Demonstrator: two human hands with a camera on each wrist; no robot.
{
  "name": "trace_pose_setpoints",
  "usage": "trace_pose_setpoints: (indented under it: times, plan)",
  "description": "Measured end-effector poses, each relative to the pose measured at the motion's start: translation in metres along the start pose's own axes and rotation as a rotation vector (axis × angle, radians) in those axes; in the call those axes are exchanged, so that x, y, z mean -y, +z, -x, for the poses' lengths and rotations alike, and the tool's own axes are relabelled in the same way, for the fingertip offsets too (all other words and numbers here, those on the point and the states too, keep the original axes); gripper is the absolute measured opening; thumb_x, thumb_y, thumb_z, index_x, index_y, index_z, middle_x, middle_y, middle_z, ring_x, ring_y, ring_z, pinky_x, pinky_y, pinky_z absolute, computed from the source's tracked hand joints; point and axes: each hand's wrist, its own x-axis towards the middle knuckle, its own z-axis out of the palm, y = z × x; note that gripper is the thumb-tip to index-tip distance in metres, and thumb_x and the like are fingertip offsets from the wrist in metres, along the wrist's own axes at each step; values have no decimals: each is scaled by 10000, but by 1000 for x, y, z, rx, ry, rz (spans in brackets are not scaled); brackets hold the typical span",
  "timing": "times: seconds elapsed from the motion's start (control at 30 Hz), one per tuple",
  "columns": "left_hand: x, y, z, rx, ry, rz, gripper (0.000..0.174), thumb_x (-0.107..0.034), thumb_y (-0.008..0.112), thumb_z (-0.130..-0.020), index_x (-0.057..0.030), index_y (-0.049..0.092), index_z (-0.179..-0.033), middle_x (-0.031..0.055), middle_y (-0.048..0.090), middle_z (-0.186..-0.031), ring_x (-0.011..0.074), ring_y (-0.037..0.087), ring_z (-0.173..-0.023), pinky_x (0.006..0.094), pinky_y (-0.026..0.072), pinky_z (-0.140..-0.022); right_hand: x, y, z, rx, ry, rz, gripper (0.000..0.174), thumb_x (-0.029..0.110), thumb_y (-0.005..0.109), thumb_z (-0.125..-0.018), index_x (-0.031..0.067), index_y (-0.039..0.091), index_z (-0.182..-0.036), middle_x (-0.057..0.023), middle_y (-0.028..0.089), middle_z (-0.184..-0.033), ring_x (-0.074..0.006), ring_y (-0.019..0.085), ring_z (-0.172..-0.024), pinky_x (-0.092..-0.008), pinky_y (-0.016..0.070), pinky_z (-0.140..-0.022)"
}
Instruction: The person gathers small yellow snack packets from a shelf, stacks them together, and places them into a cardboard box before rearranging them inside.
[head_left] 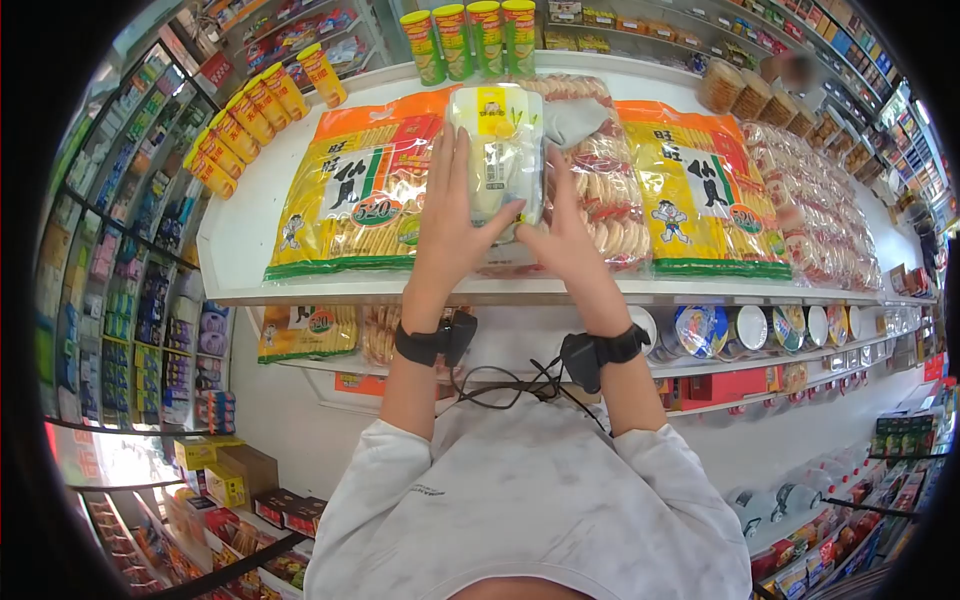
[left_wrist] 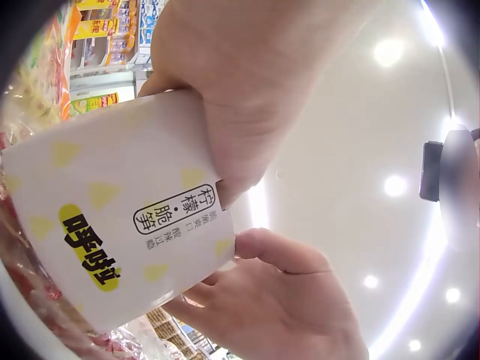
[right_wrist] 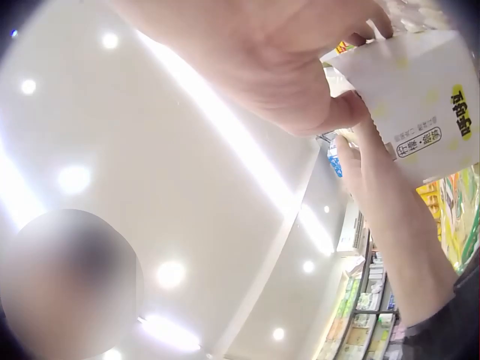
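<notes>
A white package with a yellow top label point(head_left: 494, 125) stands between the two hands on the shelf top, among large snack bags. The left hand point(head_left: 452, 225) grips its left side, thumb across the lower front. On its right side the right hand point(head_left: 560, 230) grips it, thumb near the bottom edge. Seen from the left wrist, the white bottom face of the package point(left_wrist: 112, 202) shows yellow shapes and black print, with the left hand point(left_wrist: 232, 82) along one edge and the right hand point(left_wrist: 277, 300) at another. The right wrist view shows the same printed face of the package point(right_wrist: 427, 97).
Large yellow snack bags lie left point(head_left: 350, 200) and right point(head_left: 700, 200) of the hands, with bagged round crackers point(head_left: 610, 190) between. Green cans point(head_left: 455, 45) and yellow cans point(head_left: 265, 105) line the back and left. Black cables point(head_left: 510, 388) hang between the wrists.
</notes>
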Motion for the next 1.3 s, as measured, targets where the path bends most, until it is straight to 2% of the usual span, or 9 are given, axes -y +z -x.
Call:
trace_pose_setpoints:
  times: [0.07,0.27,0.37,0.47,0.57,0.77,1.07,1.17,1.3]
  plan:
    - [-1,0,-1,3,26,-10,1043,-336,867,-843,41,293,-1629,287,233,-1714,457,256,-1581,513,279,-1272,6,3,-2,-16,84,-63,1015,-83,546,-781,75,144,-1700,-171,262,-1696,-279,284,-1574,-409,288,-1257]
    - [-9,-1,1,8,11,-18,1028,-347,853,-855,-9,294,-1649,283,193,-1727,460,233,-1589,523,278,-1267,-4,20,0,-172,108,-186,978,-111,474,-775,64,193,-1695,-153,262,-1723,-263,301,-1565,-349,279,-1246]
    - [-9,-3,2,-13,-11,-8,1032,-304,884,-838,-5,310,-1642,274,228,-1723,423,282,-1582,478,296,-1262,0,26,5,-209,61,-104,868,-128,482,-827,-20,239,-1653,-227,286,-1684,-323,293,-1574,-414,222,-1291]
    - [-15,-10,3,2,-51,129,927,-330,794,-931,-3,302,-1645,286,207,-1721,456,240,-1587,501,266,-1270,6,26,8,-207,100,-179,850,-109,495,-844,-25,237,-1649,-229,318,-1667,-317,304,-1568,-417,238,-1287]
    - [6,-7,7,-79,-71,266,734,-237,671,-1028,19,333,-1627,252,272,-1710,391,295,-1580,453,257,-1274,15,23,9,-175,85,-204,845,-76,529,-854,-31,238,-1646,-228,309,-1671,-314,309,-1564,-412,249,-1282]
    - [6,-39,30,-74,-473,726,517,-116,537,-1082,41,439,-1565,166,481,-1599,273,447,-1488,378,296,-1254,25,15,18,-189,78,-72,812,40,646,-906,-37,271,-1622,-241,356,-1623,-336,341,-1537,-432,272,-1266]
    - [7,-45,53,12,-461,693,683,-67,702,-981,4,408,-1593,223,483,-1576,301,494,-1456,413,447,-1156,21,21,10,-157,-132,364,847,160,766,-916,-26,306,-1603,-280,385,-1562,-430,365,-1491,-486,305,-1236]
    - [9,-44,51,40,-568,746,771,-85,736,-954,-16,358,-1622,247,463,-1579,333,493,-1453,417,464,-1135,17,25,9,-149,-115,454,856,155,786,-924,-15,312,-1616,-211,407,-1571,-338,416,-1474,-441,347,-1221]
    - [20,-43,46,113,-741,810,858,-131,805,-903,-21,358,-1627,250,465,-1572,340,483,-1458,402,495,-1093,15,25,9,-143,-122,455,867,124,775,-912,-9,295,-1622,-239,393,-1575,-377,406,-1476,-456,339,-1227]
